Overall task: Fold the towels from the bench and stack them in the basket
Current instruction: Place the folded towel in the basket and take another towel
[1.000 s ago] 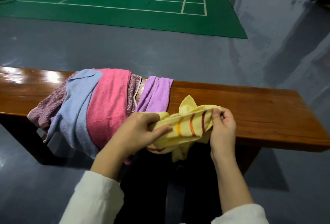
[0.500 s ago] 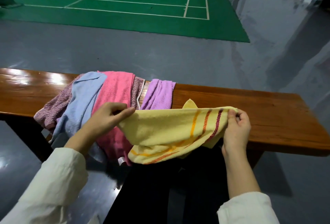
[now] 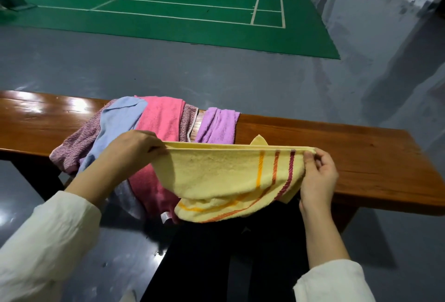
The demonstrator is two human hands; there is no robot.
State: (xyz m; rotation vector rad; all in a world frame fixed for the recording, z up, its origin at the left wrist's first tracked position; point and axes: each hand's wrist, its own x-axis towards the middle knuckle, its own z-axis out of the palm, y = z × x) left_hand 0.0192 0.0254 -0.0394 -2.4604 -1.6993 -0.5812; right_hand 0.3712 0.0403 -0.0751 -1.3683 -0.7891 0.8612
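A yellow towel (image 3: 216, 176) with orange and dark red stripes hangs stretched in the air in front of the wooden bench (image 3: 337, 154). My left hand (image 3: 132, 152) pinches its upper left corner and my right hand (image 3: 317, 174) pinches its upper right corner. Its lower edge sags in a curve. Draped over the bench behind it lie a pink towel (image 3: 161, 118), a light blue towel (image 3: 118, 123), a mauve speckled towel (image 3: 77, 142) and a purple towel (image 3: 216, 125). No basket is in view.
The bench runs left to right across the view, with bare wood at its left end (image 3: 36, 121) and right end. Grey glossy floor (image 3: 216, 72) lies beyond it, then a green court mat (image 3: 168, 0). My dark trousers (image 3: 240, 253) are below the towel.
My hands have moved apart, pulling the bunched yellow towel out wide and taut along its top edge. The towels on the bench have not moved.
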